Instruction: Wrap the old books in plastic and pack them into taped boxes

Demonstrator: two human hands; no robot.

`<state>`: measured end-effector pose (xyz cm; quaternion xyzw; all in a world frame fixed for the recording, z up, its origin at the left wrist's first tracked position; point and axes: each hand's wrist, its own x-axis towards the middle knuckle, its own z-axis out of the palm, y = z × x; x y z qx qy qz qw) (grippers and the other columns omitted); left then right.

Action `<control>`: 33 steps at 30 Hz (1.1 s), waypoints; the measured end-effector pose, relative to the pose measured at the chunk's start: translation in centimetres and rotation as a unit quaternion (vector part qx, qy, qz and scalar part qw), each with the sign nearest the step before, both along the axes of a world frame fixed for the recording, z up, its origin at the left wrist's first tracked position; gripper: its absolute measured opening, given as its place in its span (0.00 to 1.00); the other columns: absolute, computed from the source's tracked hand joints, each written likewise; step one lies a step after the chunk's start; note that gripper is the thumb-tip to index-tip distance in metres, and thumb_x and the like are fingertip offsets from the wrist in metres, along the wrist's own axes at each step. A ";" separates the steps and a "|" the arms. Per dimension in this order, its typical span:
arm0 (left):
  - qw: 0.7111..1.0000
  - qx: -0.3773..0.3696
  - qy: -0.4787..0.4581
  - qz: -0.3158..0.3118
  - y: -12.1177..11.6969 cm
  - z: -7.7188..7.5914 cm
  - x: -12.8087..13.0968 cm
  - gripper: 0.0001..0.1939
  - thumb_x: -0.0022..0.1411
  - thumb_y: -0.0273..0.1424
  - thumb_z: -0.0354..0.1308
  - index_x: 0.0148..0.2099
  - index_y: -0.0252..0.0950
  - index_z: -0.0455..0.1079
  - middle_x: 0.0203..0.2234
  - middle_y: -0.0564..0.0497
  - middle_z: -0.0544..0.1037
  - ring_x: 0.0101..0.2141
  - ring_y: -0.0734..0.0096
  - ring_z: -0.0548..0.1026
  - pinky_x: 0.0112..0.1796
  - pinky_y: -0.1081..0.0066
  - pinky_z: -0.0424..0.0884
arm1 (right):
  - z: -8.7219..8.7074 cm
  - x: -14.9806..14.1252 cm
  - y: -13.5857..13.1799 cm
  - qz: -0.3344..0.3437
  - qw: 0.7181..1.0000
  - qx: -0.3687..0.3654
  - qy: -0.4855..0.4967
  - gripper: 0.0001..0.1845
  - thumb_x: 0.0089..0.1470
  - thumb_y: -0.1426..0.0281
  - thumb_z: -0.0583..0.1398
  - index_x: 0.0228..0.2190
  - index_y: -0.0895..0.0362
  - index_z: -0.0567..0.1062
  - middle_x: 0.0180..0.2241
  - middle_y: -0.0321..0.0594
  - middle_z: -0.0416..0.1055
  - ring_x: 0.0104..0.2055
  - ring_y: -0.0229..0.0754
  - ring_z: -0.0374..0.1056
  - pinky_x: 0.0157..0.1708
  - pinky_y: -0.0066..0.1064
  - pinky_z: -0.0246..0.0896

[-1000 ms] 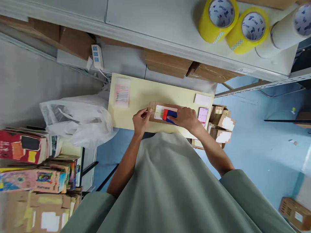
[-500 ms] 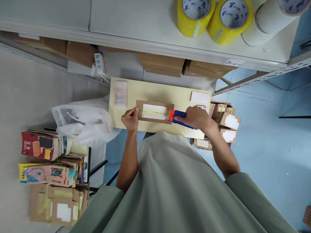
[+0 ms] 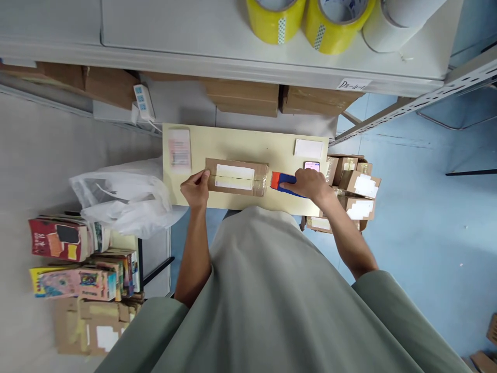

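A long, narrow cardboard box (image 3: pixel 237 191) lies on the pale yellow table, with a white label (image 3: pixel 235 171) on top and a lengthwise seam. Shiny clear tape shows at its right end. My left hand (image 3: pixel 196 187) pinches the box's left end between thumb and fingers. Just past the right end, my right hand (image 3: pixel 310 184) is closed round a blue tape dispenser (image 3: pixel 288 184) with an orange-red front. A strip of tape seems to span the small gap between dispenser and box. Beside that hand lies a lit phone (image 3: pixel 311 166).
On the table (image 3: pixel 248 140) are a printed sheet (image 3: pixel 179 150) and a white card (image 3: pixel 308 148). Tape rolls (image 3: pixel 276 23) stand on the shelf (image 3: pixel 186 36) above. A plastic bag (image 3: pixel 124 194) and stacked books (image 3: pixel 58 238) are left; boxes (image 3: pixel 361 186) sit right.
My right hand has drawn the dispenser rightward, from over the box's right end to just beyond it. The phone shows more fully. My left hand keeps its pinch; the whole view has shifted.
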<state>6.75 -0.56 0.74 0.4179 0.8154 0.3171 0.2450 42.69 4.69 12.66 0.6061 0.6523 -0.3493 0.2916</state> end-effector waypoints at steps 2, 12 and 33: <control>1.000 0.009 -0.002 -0.004 -0.1 -0.3 -0.3 0.13 0.69 0.38 0.66 0.46 0.35 0.87 0.42 0.46 0.90 0.49 0.53 0.87 0.54 0.59 0.83 | 0.0 -0.9 -0.5 0.006 1.000 0.017 -0.003 0.34 0.74 0.45 0.59 0.57 0.62 0.82 0.53 0.65 0.83 0.57 0.61 0.80 0.51 0.39 0.71; 1.000 0.001 0.013 -0.003 -0.1 -0.1 0.1 0.14 0.70 0.38 0.66 0.46 0.34 0.86 0.44 0.45 0.90 0.49 0.55 0.87 0.57 0.60 0.81 | -0.4 -4.0 -2.3 0.024 0.997 0.065 0.020 0.23 0.77 0.58 0.58 0.51 0.62 0.85 0.49 0.66 0.84 0.52 0.62 0.83 0.43 0.41 0.71; 0.980 -0.028 -0.150 -0.129 3.5 5.7 -2.9 0.22 0.64 0.42 0.66 0.55 0.36 0.83 0.55 0.39 0.87 0.52 0.53 0.85 0.51 0.60 0.82 | 2.7 -5.0 -7.9 -0.194 0.958 0.183 -0.101 0.29 0.77 0.50 0.60 0.52 0.65 0.80 0.44 0.63 0.85 0.50 0.62 0.84 0.39 0.37 0.68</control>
